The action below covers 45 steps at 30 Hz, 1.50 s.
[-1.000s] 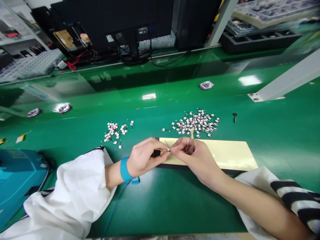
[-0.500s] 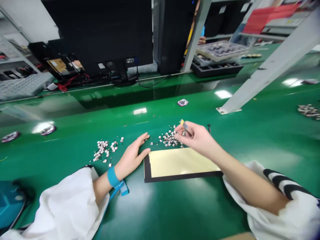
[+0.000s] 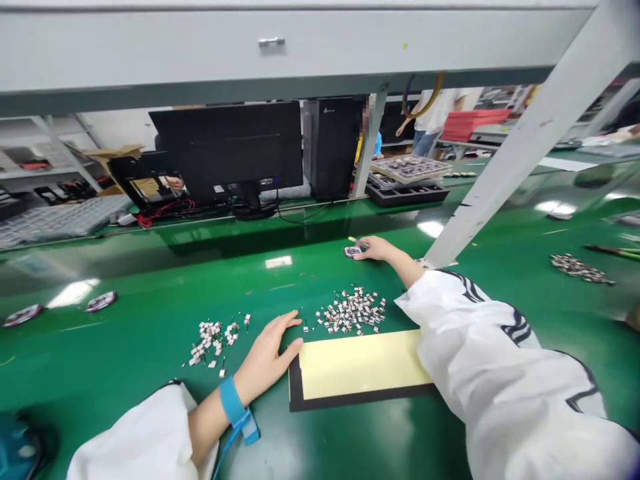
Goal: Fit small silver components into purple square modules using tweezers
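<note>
My left hand (image 3: 270, 350) lies on the green bench with fingers spread, its thumb by the top left corner of a yellow sheet (image 3: 360, 363) with a black border. My right hand (image 3: 375, 249) is stretched out to the back, its fingers closed around a thin tool with a yellow tip (image 3: 356, 241) and touching a small purple-rimmed round part (image 3: 352, 252). One heap of small white parts (image 3: 353, 311) lies behind the sheet. A smaller heap (image 3: 210, 339) is left of my left hand. A blue strap (image 3: 232, 401) circles my left wrist.
A monitor (image 3: 235, 153) and a black computer tower (image 3: 331, 147) stand at the back. A slanted white post (image 3: 510, 147) rises right of my right hand. Stacked trays (image 3: 410, 170) sit behind it. More round parts (image 3: 101, 301) lie left. A person (image 3: 433, 117) stands far back.
My right hand has moved from over the heap behind the sheet out to the round part farther back. The view has tilted up. My left hand stays in place on the bench.
</note>
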### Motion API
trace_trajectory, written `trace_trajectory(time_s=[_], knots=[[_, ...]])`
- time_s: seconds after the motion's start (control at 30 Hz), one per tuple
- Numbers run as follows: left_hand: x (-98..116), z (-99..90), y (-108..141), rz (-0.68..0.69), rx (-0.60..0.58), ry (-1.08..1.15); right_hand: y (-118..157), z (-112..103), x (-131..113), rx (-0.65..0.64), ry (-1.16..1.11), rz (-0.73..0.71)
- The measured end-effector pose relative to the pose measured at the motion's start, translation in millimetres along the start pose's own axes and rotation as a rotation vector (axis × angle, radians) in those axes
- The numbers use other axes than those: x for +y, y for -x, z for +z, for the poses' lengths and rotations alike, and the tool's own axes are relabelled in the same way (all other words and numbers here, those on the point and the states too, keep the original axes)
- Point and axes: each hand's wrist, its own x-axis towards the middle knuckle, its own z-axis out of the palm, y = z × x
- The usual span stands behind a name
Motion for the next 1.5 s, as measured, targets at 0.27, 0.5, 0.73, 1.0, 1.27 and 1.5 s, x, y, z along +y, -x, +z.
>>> trace_trajectory(time_s=[0.27,0.5,0.73,1.0,1.27,1.5], knots=[[10.4,-2.1,7.3,0.059,0.149,0.242,112.1,26.3,-55.1,0.016,-0.095,-0.11],[31.6,8.0,10.6,0.217,-0.111,0.229,199.9,58.5,-97.3,-0.174,-0.284,-0.203],[35.1,11.7,14.0,0.182,-0.078,0.27,198.5,69.6,-97.5,-0.284,-0.684,-0.103],[39.9,6.1,19.0,0.166,0.07,0.293,196.8,46.7,-94.4,0.336,-1.112,-0.217],[45.5,9.7,19.3,0.209,0.146,0.211,205.6,42.5,-97.7,-0.086,-1.242,-0.197],[41.8,8.8,19.9,0.249,0.164,0.213,204.7,46.1,-100.8,-0.198,-1.114,-0.16]])
